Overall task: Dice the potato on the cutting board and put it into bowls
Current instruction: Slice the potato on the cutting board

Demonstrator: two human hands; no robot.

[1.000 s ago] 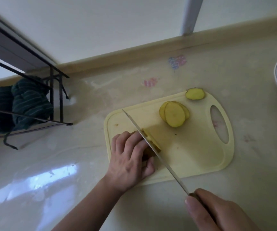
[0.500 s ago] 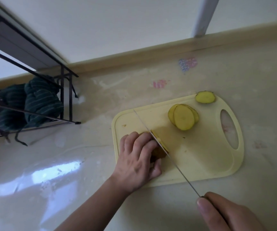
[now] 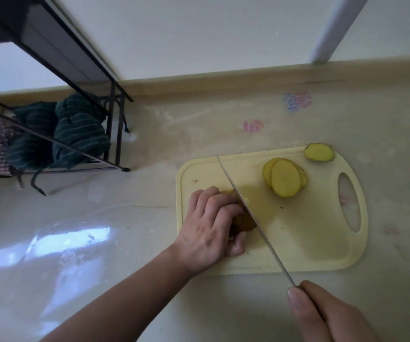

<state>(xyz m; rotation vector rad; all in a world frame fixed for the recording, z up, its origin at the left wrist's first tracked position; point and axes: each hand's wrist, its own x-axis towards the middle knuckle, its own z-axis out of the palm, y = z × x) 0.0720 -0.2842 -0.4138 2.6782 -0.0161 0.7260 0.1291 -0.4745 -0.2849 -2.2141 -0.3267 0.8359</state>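
Note:
A pale yellow cutting board (image 3: pixel 310 238) lies on the counter. My left hand (image 3: pixel 211 228) curls over the uncut potato piece (image 3: pixel 244 222) at the board's left side, holding it down. My right hand (image 3: pixel 327 317) grips the handle of a knife (image 3: pixel 248 211) at the lower right. The blade runs diagonally across the board and sits against the potato's cut face, right beside my left fingertips. A fanned stack of potato slices (image 3: pixel 285 181) lies in the board's middle. One end slice (image 3: pixel 318 152) rests at the board's far edge. No bowl is in view.
A black wire rack (image 3: pixel 80 134) holding dark green striped cloths (image 3: pixel 80 132) stands at the left of the glossy beige counter (image 3: pixel 100 243). A white post (image 3: pixel 334 28) rises at the back right against the wall.
The view has shifted, so the board sits further right and the white bowl at the right edge has left the frame. The blade sits closer against the potato under my left fingers.

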